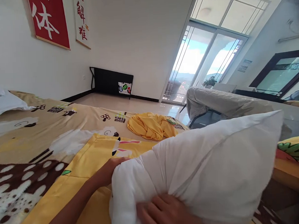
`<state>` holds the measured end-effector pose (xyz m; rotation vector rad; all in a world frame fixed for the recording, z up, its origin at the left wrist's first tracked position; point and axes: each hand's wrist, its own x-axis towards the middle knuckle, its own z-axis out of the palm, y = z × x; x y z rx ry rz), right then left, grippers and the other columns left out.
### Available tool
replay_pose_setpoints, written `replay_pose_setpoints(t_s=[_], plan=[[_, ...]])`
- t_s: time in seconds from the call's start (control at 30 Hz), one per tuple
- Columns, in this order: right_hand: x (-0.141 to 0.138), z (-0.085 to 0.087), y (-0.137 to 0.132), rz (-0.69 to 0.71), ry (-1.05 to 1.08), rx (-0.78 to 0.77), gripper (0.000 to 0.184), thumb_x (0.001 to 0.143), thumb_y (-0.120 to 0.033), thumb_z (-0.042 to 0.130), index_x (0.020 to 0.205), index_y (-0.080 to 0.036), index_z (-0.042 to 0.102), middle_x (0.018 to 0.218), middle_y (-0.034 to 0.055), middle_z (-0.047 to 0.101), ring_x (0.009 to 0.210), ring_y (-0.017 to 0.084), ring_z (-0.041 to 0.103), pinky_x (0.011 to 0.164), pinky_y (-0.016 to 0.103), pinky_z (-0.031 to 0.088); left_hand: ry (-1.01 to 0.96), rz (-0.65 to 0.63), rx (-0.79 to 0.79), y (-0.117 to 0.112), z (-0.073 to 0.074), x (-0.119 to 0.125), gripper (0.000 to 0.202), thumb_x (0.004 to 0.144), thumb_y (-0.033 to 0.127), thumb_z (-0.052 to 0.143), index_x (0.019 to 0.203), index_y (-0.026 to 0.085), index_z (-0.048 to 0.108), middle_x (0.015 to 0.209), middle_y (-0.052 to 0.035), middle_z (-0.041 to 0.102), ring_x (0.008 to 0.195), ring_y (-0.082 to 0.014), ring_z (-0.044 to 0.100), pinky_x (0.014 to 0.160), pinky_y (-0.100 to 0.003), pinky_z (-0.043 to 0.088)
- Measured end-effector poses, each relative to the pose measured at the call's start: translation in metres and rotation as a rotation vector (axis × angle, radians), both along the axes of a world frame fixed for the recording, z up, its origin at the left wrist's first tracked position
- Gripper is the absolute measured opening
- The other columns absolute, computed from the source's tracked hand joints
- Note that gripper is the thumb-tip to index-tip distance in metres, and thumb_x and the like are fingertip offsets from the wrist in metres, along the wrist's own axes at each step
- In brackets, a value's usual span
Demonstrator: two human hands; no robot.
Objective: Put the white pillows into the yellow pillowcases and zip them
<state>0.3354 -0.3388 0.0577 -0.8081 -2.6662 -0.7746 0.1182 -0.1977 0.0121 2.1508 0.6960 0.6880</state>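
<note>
A large white pillow (203, 165) lies tilted across the bed in front of me. My left hand (109, 171) grips its left end, fingers curled over the bunched corner. Low down, my right hand (166, 212) presses its closed fingers into the lower edge of the pillow. Under the pillow's left end lies a flat yellow pillowcase (92, 160) with a cartoon print, spread on the patterned bed cover (29, 137).
A crumpled yellow cloth (150, 125) sits on the far side of the bed. Another white pillow (2, 102) lies at the far left. Beyond the bed stand a grey covered sofa (218, 102), a black folding table (111, 82) against the wall, and glass balcony doors (197, 63).
</note>
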Motion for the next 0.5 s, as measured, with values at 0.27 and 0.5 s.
replay_pose_setpoints(t_s=[0.27,0.5], plan=[[-0.017,-0.047,-0.011,-0.012,0.0,0.186,0.028,0.087,-0.022,0.045,0.111,-0.011,0.055,0.056,-0.0031,0.053,0.041,0.013,0.044,0.042,0.032,0.019,0.422,0.331,0.245,0.004,-0.021,0.006,0.016,0.077,0.019,0.041,0.076,0.019,0.057,0.068,-0.0021,0.064,0.063,-0.0171,0.053,0.07,-0.029,0.036],[-0.021,-0.039,-0.011,-0.089,-0.066,0.001,0.042,0.086,-0.028,0.049,0.124,-0.01,0.047,0.068,0.0011,0.058,0.051,0.017,0.051,0.045,0.031,0.025,0.181,0.187,-0.128,0.013,-0.028,-0.01,0.023,0.073,0.029,0.042,0.07,0.017,0.061,0.075,-0.0021,0.068,0.074,-0.0196,0.057,0.066,-0.026,0.042]])
